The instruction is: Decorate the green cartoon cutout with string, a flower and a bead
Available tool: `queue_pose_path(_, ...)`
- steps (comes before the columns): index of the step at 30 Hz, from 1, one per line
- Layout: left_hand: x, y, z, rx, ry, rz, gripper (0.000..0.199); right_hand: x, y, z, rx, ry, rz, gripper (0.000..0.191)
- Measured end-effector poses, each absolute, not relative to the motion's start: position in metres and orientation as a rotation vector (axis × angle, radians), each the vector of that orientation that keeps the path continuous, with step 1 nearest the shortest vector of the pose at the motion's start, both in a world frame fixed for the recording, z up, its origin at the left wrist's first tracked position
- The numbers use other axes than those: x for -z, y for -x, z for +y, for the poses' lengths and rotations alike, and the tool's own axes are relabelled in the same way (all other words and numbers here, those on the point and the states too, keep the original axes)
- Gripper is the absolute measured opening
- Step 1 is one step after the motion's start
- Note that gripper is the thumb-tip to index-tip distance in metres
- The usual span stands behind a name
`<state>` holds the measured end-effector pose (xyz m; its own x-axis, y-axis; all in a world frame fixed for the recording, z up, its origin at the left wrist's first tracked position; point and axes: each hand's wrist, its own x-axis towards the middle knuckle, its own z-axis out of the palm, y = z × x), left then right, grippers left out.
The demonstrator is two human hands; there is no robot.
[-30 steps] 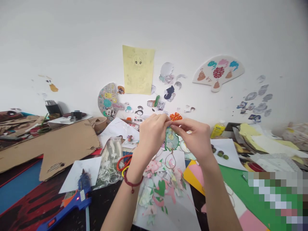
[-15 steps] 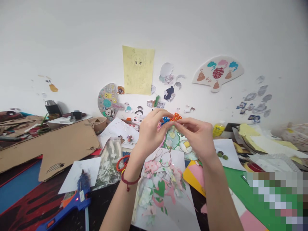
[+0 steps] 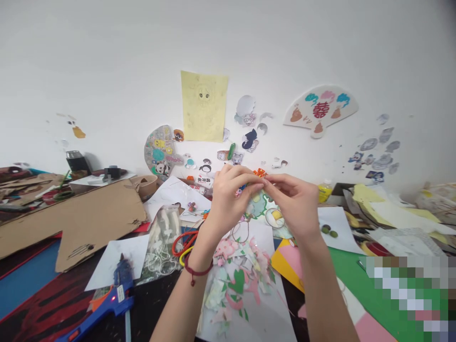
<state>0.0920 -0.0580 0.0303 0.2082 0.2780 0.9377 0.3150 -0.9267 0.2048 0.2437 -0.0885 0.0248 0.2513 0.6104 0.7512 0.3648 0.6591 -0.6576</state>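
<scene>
My left hand [image 3: 233, 192] and my right hand [image 3: 294, 202] are raised above the middle of the table, their fingertips pinched together. Whatever lies between them is too small or hidden to make out. Just behind the fingertips shows an orange openwork piece [image 3: 259, 172]; I cannot tell whether they touch it. A pale green piece with a wavy edge [image 3: 257, 205] lies beneath the hands. Nearer me, a white sheet [image 3: 265, 313] bears pink paper flowers [image 3: 225, 248] and green leaf cutouts [image 3: 237, 282]. A dark red cord bracelet [image 3: 197, 272] circles my left wrist.
A blue glue gun [image 3: 119, 299] with a lit red light lies front left, beside a clear bag of white cords [image 3: 162, 249]. Cut cardboard [image 3: 107, 213] spreads behind it. Green sheet [image 3: 359, 289] and yellow papers [image 3: 374, 199] lie right. The wall carries drawings and stickers.
Both hands have shifted slightly right and down, and my left fingers now cover more of the blue piece behind them. The fingertips stay pinched together.
</scene>
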Motion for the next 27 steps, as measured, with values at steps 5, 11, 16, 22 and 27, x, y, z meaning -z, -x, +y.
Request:
queue_pose_path(5,-0.029,-0.091,-0.059,1.748,2.32,-0.733,0.014,-0.026,-0.244,-0.091,-0.205,0.935,-1.402,0.018)
queue_pose_path(11,-0.031,-0.087,-0.056,1.519,2.176,-0.651,0.016,-0.031,-0.251,-0.096,-0.107,1.089,-1.594,0.018)
queue_pose_path(16,-0.031,-0.085,-0.05,1.424,2.188,-0.442,0.012,-0.036,-0.258,-0.101,-0.055,1.159,-1.725,0.016)
queue_pose_path(22,-0.028,-0.082,-0.047,1.428,2.246,-0.369,0.013,-0.038,-0.258,-0.101,-0.077,1.18,-1.831,0.015)
queue_pose_path(27,-0.028,-0.08,-0.046,1.364,2.356,-0.428,0.016,-0.036,-0.258,-0.096,-0.097,1.179,-1.819,0.019)
